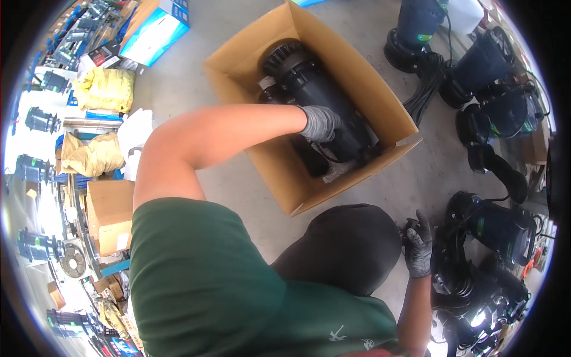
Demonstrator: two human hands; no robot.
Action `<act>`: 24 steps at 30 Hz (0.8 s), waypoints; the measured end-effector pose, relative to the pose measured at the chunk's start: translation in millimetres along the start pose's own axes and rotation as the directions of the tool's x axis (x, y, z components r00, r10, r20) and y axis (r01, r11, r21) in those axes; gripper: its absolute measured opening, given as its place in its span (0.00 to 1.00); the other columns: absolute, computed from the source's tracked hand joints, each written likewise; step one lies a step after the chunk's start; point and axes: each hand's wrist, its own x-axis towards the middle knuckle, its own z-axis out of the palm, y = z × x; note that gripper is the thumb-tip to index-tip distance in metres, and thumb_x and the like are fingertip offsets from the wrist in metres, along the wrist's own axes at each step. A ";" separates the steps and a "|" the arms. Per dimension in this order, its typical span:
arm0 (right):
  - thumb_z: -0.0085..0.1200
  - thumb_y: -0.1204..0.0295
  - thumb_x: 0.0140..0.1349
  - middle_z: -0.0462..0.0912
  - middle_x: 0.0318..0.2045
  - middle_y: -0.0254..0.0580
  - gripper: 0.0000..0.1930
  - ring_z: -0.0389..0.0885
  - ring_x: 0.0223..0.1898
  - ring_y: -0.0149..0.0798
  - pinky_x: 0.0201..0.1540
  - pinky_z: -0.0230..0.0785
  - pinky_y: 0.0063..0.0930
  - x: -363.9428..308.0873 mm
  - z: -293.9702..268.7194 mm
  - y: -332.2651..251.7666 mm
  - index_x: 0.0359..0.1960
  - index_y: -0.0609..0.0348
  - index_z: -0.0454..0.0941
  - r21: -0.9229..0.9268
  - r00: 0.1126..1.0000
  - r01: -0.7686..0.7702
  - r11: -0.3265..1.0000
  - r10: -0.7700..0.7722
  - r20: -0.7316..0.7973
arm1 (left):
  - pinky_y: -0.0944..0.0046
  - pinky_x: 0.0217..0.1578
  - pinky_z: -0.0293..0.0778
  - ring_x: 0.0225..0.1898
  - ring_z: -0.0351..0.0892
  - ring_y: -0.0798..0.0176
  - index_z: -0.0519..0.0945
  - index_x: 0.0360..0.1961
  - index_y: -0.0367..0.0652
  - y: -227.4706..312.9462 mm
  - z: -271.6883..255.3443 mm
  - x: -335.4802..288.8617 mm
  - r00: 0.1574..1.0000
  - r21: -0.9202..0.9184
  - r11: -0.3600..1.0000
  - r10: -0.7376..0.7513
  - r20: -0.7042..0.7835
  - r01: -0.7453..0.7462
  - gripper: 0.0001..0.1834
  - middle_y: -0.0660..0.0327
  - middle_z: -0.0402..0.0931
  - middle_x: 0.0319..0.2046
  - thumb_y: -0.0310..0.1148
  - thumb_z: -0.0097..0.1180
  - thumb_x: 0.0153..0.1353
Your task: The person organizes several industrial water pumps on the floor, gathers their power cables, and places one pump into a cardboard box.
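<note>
A large black submersible pump (321, 89) lies lengthwise in an open cardboard box (372, 68), its ribbed round end at the far left. My left hand (321, 124), in a grey glove, reaches into the box and rests against the pump's body. Its fingers are curled down, and what they grip is hidden. A black cable shows beneath that hand, and another dark cylindrical part lies along the box's left side. My right hand (419, 253), in a dark grey glove, is closed around a small black part (410, 224), beside my knee and outside the box.
More dark pumps (485, 59) with coiled black cables (429, 83) stand along the right. To the left are a blue-and-white carton (157, 33), a yellow bag (106, 89), a tan bag (92, 153) and an open brown box (112, 208). My bent knee (351, 244) is close to the box's near edge.
</note>
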 end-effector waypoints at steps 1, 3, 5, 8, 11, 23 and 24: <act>0.58 0.72 0.61 0.81 0.38 0.48 0.31 0.81 0.28 0.33 0.25 0.74 0.22 -0.2 3.5 -3.0 0.67 0.52 0.62 -0.019 1.000 0.027 0.999 -0.027 0.012 | 0.53 0.45 0.75 0.42 0.81 0.47 0.80 0.46 0.41 -7.0 5.8 5.0 0.996 -0.186 0.982 -0.053 -0.069 0.039 0.15 0.50 0.82 0.39 0.36 0.53 0.60; 0.59 0.72 0.61 0.81 0.38 0.49 0.31 0.81 0.27 0.32 0.24 0.73 0.20 -2.0 13.0 -10.8 0.67 0.52 0.62 -0.053 1.000 0.011 0.999 -0.011 -0.013 | 0.53 0.45 0.75 0.42 0.81 0.49 0.80 0.46 0.43 -28.3 23.2 21.9 0.997 -0.167 0.986 0.010 -0.077 -0.023 0.14 0.52 0.82 0.39 0.35 0.53 0.60; 0.59 0.71 0.61 0.82 0.38 0.49 0.31 0.80 0.27 0.31 0.24 0.72 0.19 -1.0 22.7 -22.9 0.66 0.53 0.62 -0.081 0.999 -0.003 0.997 0.001 -0.032 | 0.53 0.45 0.75 0.42 0.82 0.51 0.81 0.46 0.44 -54.2 47.8 41.7 0.972 0.255 0.938 0.227 0.062 -0.235 0.14 0.53 0.82 0.39 0.33 0.54 0.59; 0.59 0.70 0.62 0.82 0.39 0.52 0.28 0.79 0.25 0.30 0.23 0.70 0.16 2.6 46.2 -51.6 0.63 0.58 0.64 -0.100 0.996 0.029 0.995 -0.021 0.082 | 0.60 0.44 0.77 0.44 0.83 0.55 0.86 0.40 0.45 -75.1 87.4 73.6 0.991 0.272 0.962 -0.022 0.130 -0.015 0.13 0.58 0.84 0.40 0.34 0.61 0.53; 0.59 0.67 0.63 0.82 0.40 0.55 0.22 0.78 0.25 0.28 0.23 0.69 0.16 7.6 79.8 -94.5 0.53 0.65 0.67 -0.277 0.984 0.144 0.950 -0.108 0.141 | 0.58 0.46 0.77 0.49 0.81 0.55 0.86 0.41 0.44 -45.0 54.1 36.8 0.920 0.182 0.955 -0.278 0.275 0.234 0.16 0.55 0.83 0.45 0.33 0.62 0.50; 0.53 0.74 0.66 0.80 0.29 0.38 0.19 0.72 0.22 0.23 0.21 0.65 0.16 81.2 254.1 -179.7 0.58 0.65 0.70 -0.287 0.876 0.057 0.956 0.090 0.473 | 0.57 0.49 0.75 0.50 0.80 0.53 0.84 0.45 0.45 -27.0 61.8 30.4 0.995 -0.095 0.993 0.080 0.065 -0.074 0.18 0.54 0.82 0.46 0.33 0.61 0.51; 0.53 0.74 0.65 0.79 0.27 0.37 0.20 0.73 0.22 0.24 0.21 0.65 0.17 94.4 255.9 -168.5 0.58 0.65 0.70 -0.324 0.868 0.026 0.946 0.139 0.476 | 0.56 0.49 0.75 0.50 0.80 0.52 0.84 0.45 0.45 -33.2 55.0 28.6 0.993 -0.111 0.990 0.091 0.076 -0.082 0.18 0.54 0.82 0.47 0.33 0.61 0.51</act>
